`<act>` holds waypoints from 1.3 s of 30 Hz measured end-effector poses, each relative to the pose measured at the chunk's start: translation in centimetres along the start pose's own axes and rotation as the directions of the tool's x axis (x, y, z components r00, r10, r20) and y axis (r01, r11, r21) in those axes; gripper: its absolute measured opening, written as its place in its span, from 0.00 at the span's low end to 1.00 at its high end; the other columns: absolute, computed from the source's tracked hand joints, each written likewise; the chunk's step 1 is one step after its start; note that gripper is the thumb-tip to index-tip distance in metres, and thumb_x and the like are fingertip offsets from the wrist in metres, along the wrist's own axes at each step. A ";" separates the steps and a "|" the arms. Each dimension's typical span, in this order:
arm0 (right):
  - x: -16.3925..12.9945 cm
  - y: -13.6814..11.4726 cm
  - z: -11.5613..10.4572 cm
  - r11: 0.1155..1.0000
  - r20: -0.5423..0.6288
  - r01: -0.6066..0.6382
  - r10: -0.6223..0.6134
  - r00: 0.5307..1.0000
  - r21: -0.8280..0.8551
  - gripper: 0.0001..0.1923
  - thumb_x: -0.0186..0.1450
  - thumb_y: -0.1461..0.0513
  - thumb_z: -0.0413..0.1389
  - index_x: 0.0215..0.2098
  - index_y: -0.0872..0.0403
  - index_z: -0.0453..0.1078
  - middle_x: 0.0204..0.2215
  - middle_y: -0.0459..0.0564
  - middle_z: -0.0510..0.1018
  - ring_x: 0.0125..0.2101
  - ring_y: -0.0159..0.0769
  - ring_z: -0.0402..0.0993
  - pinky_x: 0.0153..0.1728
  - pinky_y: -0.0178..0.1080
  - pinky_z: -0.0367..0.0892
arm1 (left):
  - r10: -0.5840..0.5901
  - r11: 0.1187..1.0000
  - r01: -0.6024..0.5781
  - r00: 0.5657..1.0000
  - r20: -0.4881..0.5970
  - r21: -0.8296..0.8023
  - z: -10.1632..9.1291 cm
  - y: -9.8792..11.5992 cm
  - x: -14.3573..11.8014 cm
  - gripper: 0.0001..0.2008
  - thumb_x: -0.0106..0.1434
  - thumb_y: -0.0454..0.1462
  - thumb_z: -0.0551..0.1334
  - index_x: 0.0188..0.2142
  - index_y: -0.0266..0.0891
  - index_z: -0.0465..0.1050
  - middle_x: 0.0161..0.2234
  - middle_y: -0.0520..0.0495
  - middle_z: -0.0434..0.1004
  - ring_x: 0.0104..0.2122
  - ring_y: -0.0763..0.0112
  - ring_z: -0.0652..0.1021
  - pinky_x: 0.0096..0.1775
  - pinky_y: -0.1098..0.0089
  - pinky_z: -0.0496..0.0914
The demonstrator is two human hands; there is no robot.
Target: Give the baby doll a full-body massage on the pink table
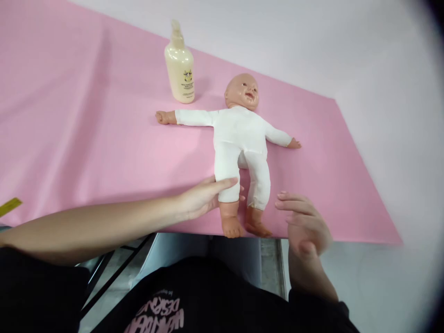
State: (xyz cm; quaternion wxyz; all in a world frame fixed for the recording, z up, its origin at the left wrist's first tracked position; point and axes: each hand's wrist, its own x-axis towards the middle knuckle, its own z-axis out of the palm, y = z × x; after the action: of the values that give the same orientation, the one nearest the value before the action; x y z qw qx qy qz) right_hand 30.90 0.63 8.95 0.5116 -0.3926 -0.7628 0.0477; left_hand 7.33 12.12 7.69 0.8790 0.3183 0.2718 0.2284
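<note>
A baby doll with a white cloth body lies on its back on the pink table cover, arms spread and feet toward me. My left hand is wrapped round the doll's leg on the left, thumb on top and fingertips showing on the inner side. To the right of the doll's other leg, my right hand is raised with fingers stretched out, apart from the doll and holding nothing. It is slightly blurred.
A cream pump bottle with a cow picture stands beyond the doll's outstretched arm. Something yellow shows at the left edge. The cover's near edge runs just past the doll's feet, and a white wall is behind.
</note>
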 end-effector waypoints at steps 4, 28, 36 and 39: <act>-5.3 -0.4 1.2 0.968 0.102 -0.178 0.198 0.975 -0.177 0.30 0.68 0.44 0.62 0.64 0.46 0.69 0.69 0.56 0.66 0.71 0.59 0.59 0.67 0.69 0.63 | 0.030 1.000 -0.030 0.998 -0.052 0.003 -0.2 0.1 0.8 0.18 0.69 0.46 0.67 0.51 0.38 0.73 0.41 0.42 0.83 0.45 0.58 0.83 0.52 0.57 0.77; -2.8 -1.3 8.1 0.982 -0.434 -0.110 0.032 0.900 -0.155 0.16 0.76 0.59 0.47 0.59 0.43 0.66 0.37 0.49 0.82 0.43 0.46 0.83 0.55 0.62 0.74 | 0.224 -0.042 -0.780 0.602 0.766 0.625 -2.1 0.4 1.2 0.06 0.64 0.39 0.65 0.40 0.46 0.79 0.45 0.44 0.83 0.52 0.57 0.79 0.69 0.45 0.55; -1.0 -1.5 10.5 0.987 -0.512 -0.158 0.156 0.845 0.040 0.15 0.76 0.61 0.47 0.59 0.45 0.62 0.38 0.48 0.83 0.38 0.41 0.84 0.62 0.62 0.71 | 0.269 -0.178 -0.821 0.490 0.829 0.543 -2.3 -0.5 1.5 0.06 0.68 0.37 0.60 0.42 0.42 0.76 0.40 0.41 0.84 0.45 0.60 0.81 0.60 0.51 0.70; -1.5 -0.9 10.0 0.989 -0.442 -0.149 0.133 0.887 -0.001 0.24 0.70 0.59 0.60 0.61 0.45 0.59 0.50 0.54 0.81 0.52 0.46 0.82 0.67 0.65 0.64 | 0.274 -0.175 -0.840 0.460 0.844 0.514 -2.3 -0.4 1.6 0.05 0.68 0.40 0.60 0.39 0.42 0.74 0.38 0.40 0.83 0.44 0.58 0.81 0.55 0.52 0.74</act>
State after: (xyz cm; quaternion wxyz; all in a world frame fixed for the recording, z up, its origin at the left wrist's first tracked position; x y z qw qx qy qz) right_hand 22.46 2.35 3.53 0.6589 -0.4567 -0.5974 -0.0187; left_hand 7.13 13.74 5.36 0.2894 0.9056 -0.0499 0.3060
